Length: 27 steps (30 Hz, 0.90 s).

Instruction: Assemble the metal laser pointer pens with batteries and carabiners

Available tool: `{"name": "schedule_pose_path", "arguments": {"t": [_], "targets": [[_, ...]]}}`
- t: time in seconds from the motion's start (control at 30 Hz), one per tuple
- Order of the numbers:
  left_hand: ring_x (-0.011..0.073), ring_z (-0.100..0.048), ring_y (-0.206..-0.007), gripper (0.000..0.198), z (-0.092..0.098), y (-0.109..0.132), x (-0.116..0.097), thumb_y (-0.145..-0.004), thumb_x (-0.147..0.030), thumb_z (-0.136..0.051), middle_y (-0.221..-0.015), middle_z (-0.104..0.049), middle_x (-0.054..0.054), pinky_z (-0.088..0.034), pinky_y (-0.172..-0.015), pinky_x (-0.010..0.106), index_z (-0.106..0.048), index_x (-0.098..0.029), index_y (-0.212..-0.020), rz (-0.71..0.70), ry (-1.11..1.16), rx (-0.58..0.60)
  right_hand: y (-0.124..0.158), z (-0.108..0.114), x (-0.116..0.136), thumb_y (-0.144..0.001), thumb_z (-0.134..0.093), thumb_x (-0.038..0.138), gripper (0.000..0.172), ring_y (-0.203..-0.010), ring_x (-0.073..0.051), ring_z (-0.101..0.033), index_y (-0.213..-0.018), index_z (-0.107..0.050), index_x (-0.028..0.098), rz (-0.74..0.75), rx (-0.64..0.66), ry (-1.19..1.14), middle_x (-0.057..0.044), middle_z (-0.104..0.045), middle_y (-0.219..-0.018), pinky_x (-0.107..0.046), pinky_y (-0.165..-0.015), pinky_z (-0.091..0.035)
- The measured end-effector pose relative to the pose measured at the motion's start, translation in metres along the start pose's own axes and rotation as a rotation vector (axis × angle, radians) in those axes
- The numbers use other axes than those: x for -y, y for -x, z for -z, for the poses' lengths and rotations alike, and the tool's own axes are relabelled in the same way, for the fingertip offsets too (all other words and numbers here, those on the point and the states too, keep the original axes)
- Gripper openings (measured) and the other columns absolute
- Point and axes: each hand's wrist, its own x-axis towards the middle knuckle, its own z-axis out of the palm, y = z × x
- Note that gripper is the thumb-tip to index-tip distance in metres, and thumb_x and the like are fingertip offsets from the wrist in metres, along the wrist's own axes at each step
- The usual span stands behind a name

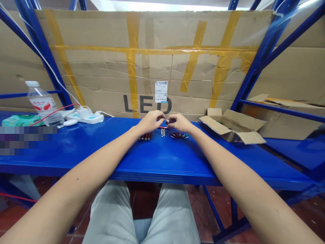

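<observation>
Pale grey trousers (111, 217) sit below the blue steel shelf (162, 166), with both forearms reaching across it. Just under the hands lie a row of dark red cylinders (145, 136), a few silver studs (163, 132), a loose heap of dark red clips (179, 136) and a thin red rod (162, 127). The right hand (180, 122) curls in, its fingers pinching a small dark piece (168, 122); the left hand (149, 122) curls toward it, fingertips nearly meeting it, though whether they grip it I cannot tell. Farther right stands an open cardboard box (232, 126); farther left, a power strip (85, 117), a white mouse (70, 122), a tissue pack (22, 120) and a water bottle (42, 101). Behind everything, between blue uprights (264, 54), rises a taped carton sheet (147, 67) printed LED, with a barcode label (161, 91) on it.
</observation>
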Motion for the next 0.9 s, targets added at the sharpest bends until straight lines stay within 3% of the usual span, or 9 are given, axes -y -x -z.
{"name": "schedule_pose_path", "arguments": {"t": [0.13, 0.3, 0.4, 0.6, 0.77, 0.9], "targets": [[0.0162, -0.063, -0.079, 0.013, 0.001, 0.000, -0.001, -0.085, -0.023, -0.062, -0.089, -0.071, 0.006, -0.049, -0.073, 0.029, -0.069, -0.016, -0.093, 0.120, 0.075, 0.007, 0.000, 0.000, 0.005, -0.069, -0.066, 0.026, 0.014, -0.066, -0.015, -0.054, -0.076, -0.070, 0.015, 0.035, -0.052, -0.007, 0.000, -0.064, -0.069, -0.029, -0.066, -0.042], [0.0171, -0.065, -0.084, 0.027, 0.000, -0.002, -0.003, -0.085, -0.036, -0.064, -0.100, -0.071, 0.009, -0.051, -0.077, 0.030, -0.068, -0.014, -0.101, 0.240, 0.203, -0.048, 0.000, -0.004, 0.011, -0.070, -0.068, 0.031, 0.020, -0.065, -0.016, -0.056, -0.079, -0.073, 0.014, 0.000, -0.112, -0.111, -0.002, -0.067, -0.070, -0.029, -0.064, -0.043], [0.0187, -0.065, -0.083, 0.021, 0.004, -0.002, 0.007, -0.088, -0.031, -0.057, -0.092, -0.073, 0.007, -0.050, -0.077, 0.031, -0.071, -0.017, -0.094, 0.240, 0.098, 0.045, -0.002, -0.007, 0.010, -0.071, -0.067, 0.030, 0.019, -0.066, -0.016, -0.058, -0.080, -0.070, 0.014, -0.011, -0.122, -0.155, -0.003, -0.067, -0.073, -0.029, -0.064, -0.045], [0.0229, -0.067, -0.082, 0.012, 0.007, 0.009, 0.032, -0.077, -0.024, -0.064, -0.087, -0.074, 0.008, -0.049, -0.078, 0.034, -0.075, -0.021, -0.082, 0.338, -0.221, 0.380, -0.002, -0.008, 0.005, -0.074, -0.063, 0.025, 0.013, -0.071, -0.015, -0.056, -0.079, -0.067, 0.014, 0.045, -0.119, -0.006, -0.003, -0.065, -0.074, -0.030, -0.069, -0.044], [0.0195, -0.065, -0.070, 0.005, 0.002, 0.012, 0.044, -0.069, -0.020, -0.069, -0.074, -0.072, 0.006, -0.048, -0.065, 0.028, -0.072, -0.021, -0.072, 0.362, -0.182, 0.343, 0.000, -0.008, 0.009, -0.076, -0.062, 0.026, 0.012, -0.068, -0.014, -0.051, -0.075, -0.065, 0.015, 0.054, -0.086, 0.066, -0.001, -0.061, -0.072, -0.029, -0.067, -0.040], [0.0192, -0.065, -0.066, 0.012, 0.002, 0.011, 0.045, -0.071, -0.031, -0.071, -0.072, -0.072, 0.007, -0.044, -0.057, 0.027, -0.072, -0.020, -0.069, 0.443, -0.152, 0.336, 0.000, -0.009, 0.009, -0.077, -0.063, 0.025, 0.011, -0.068, -0.014, -0.051, -0.078, -0.066, 0.015, 0.039, -0.083, 0.066, 0.000, -0.060, -0.071, -0.029, -0.067, -0.040]]}}
